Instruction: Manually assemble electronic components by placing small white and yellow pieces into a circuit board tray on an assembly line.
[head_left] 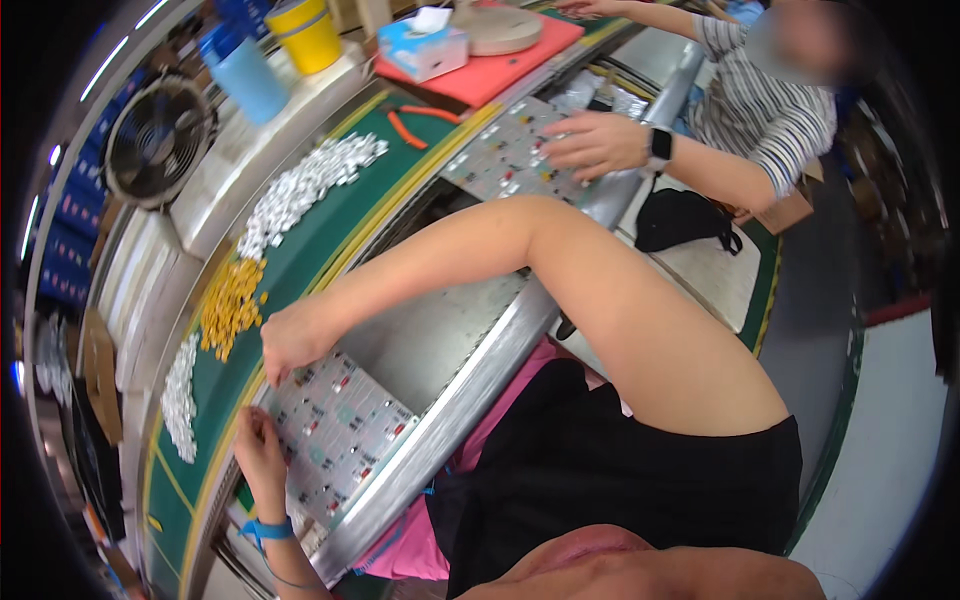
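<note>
A board panel [345, 435] dotted with small red, dark and light parts lies on the metal conveyor in front of me. Over its left edge is my left hand [262, 448], a blue band round the wrist, its fingers curled in. My right hand [297, 338] reaches across to the panel's far corner, fingers closed and pointing down. Whatever either hand's fingertips hold is too small or hidden to make out. Close beyond my right hand, a heap of small yellow parts [232, 308] lies on the green shelf, with a heap of small white parts [180, 400] to its left.
A larger heap of white parts [305, 190] and orange-handled pliers [422, 125] lie farther along the shelf. At right, a co-worker's hand [600, 143] is over another board panel [515, 150]. A metal rail [470, 370] runs along my side. A tissue box [425, 48] stands at the back.
</note>
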